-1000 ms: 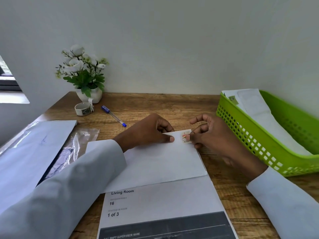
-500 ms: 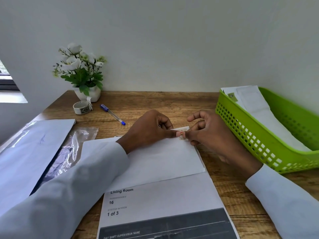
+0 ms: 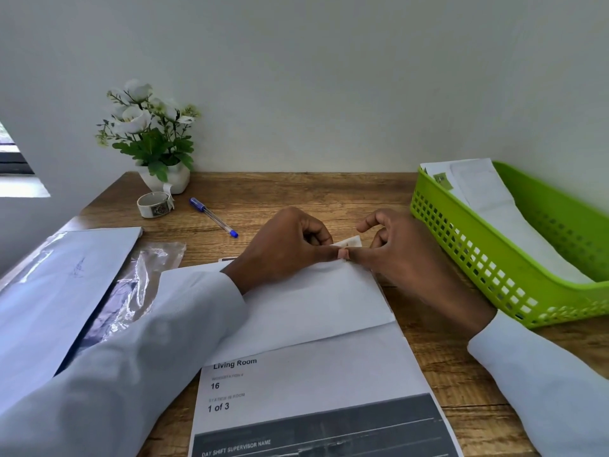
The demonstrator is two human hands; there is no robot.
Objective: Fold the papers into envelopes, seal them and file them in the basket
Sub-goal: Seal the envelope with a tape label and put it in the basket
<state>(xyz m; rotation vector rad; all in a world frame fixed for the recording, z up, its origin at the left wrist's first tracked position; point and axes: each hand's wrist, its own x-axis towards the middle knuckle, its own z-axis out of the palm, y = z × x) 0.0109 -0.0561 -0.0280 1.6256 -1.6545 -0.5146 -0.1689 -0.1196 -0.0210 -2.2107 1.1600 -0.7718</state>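
My left hand (image 3: 290, 249) rests on the white envelope (image 3: 316, 301), fingers curled under, the thumb stretched flat and pressing its far right corner. My right hand (image 3: 398, 252) meets it there: thumb tip against thumb tip, the forefinger bent in an arch above, touching nothing. A small sticker (image 3: 352, 241) lifts up just behind my thumbs. The green basket (image 3: 494, 268) stands at the right with filed envelopes (image 3: 487, 199) inside.

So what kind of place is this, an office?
Probably a small desk in a home or office: a wooden desk against a plain wall, with a pen, a potted plant and a green filing basket.
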